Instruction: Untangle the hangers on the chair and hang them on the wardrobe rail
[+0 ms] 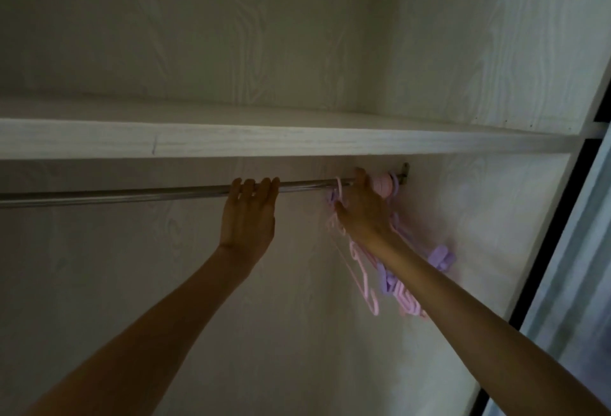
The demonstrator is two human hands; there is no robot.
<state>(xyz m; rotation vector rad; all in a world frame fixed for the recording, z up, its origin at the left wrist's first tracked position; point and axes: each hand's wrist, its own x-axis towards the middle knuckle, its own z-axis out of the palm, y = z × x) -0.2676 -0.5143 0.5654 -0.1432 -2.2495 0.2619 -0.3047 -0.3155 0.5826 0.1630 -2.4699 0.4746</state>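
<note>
Rail (132,196): metal bar under the shelf (264,144), bare along its left stretch.
Left hand (248,217): fingers (264,184) side by side, draped over the bar, holding nothing. Good brace; keep it there.
Hangers (367,280): pink and lilac bunch, hooks on the bar's right end, bodies dangling behind the forearm.
Right hand (363,207): fingers curled around the hooks; exact pinch hidden. Best to slide one hook leftward at a time.

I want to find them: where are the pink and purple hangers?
In the head view, the hangers hang bunched at the wardrobe rail's right end, beside the right hand.
</note>
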